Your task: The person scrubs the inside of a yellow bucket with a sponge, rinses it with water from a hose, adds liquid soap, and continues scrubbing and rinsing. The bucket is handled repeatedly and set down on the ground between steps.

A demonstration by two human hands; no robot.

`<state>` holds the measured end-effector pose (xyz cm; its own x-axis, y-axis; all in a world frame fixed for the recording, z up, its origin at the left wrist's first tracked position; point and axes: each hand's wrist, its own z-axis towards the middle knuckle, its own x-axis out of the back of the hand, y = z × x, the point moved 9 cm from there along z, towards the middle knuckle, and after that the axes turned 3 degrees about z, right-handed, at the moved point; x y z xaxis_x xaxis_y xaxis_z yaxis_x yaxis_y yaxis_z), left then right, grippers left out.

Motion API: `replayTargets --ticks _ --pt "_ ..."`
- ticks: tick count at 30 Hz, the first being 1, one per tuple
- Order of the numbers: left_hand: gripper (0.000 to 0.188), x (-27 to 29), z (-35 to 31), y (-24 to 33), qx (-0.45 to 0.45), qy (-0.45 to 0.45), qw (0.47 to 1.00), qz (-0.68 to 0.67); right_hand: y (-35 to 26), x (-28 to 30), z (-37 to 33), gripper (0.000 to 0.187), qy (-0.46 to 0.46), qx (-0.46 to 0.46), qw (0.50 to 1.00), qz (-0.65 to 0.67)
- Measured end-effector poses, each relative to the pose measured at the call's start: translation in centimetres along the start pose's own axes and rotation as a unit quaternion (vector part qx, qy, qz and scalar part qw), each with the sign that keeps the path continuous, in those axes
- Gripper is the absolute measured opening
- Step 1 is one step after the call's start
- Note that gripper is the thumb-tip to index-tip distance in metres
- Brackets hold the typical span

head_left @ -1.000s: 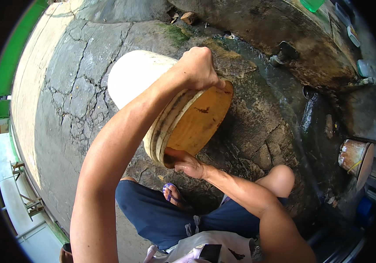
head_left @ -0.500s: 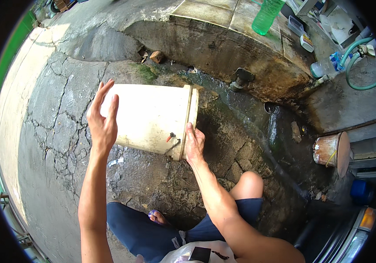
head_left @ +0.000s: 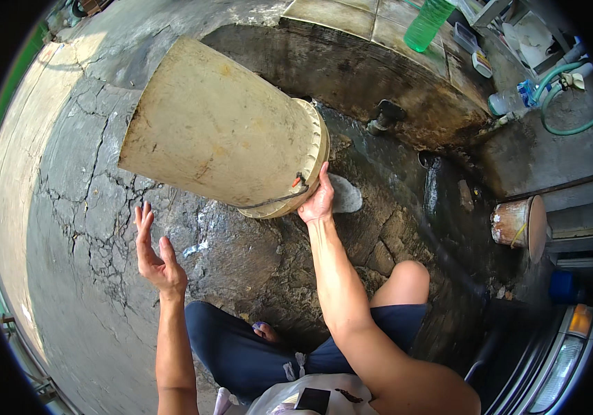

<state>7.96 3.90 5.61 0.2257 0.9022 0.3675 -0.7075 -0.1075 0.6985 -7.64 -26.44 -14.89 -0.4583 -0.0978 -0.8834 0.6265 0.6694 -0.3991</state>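
I've got the dirty cream cylindrical plastic bucket (head_left: 220, 131) tilted above cracked grey concrete ground (head_left: 96, 200), mouth end rightward. Right hand (head_left: 318, 200) curled on its rim, fingers partly hidden; left hand (head_left: 160, 266) loosely spread, nothing held, apart from bucket. Translucent green plastic bottle (head_left: 429, 26) beyond, on beige tiled ledge (head_left: 341, 17).

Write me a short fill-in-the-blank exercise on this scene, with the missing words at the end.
1. The hand gripping the bucket is the person's ____ one.
2. The other hand is spread open and holds ____.
3. The bottle on the tiled ledge is coloured ____.
4. The person's shorts are dark ____.

Missing words: right; nothing; green; blue.
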Motion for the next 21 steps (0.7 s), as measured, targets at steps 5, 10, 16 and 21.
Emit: replayTargets --ticks 5,10,16,21 --pt "0.043 -2.4 -0.3 0.2 -0.012 -0.043 0.999 -0.032 -0.2 -5.2 -0.8 0.07 -0.009 0.032 0.999 -0.021" --pt "0.092 -9.1 -1.6 2.8 -0.093 -0.132 0.984 0.075 -0.2 -9.7 -2.3 0.073 -0.022 0.062 0.997 -0.051" --pt "0.092 -12.3 -2.2 3.0 -0.004 -0.161 0.984 0.076 -3.4 -13.6 -2.1 0.044 0.059 0.151 0.96 -0.228" --pt "0.066 -14.4 -3.1 1.4 0.17 -0.235 0.952 -0.099 -12.3 -15.6 -2.1 0.03 0.058 0.216 0.802 -0.554"
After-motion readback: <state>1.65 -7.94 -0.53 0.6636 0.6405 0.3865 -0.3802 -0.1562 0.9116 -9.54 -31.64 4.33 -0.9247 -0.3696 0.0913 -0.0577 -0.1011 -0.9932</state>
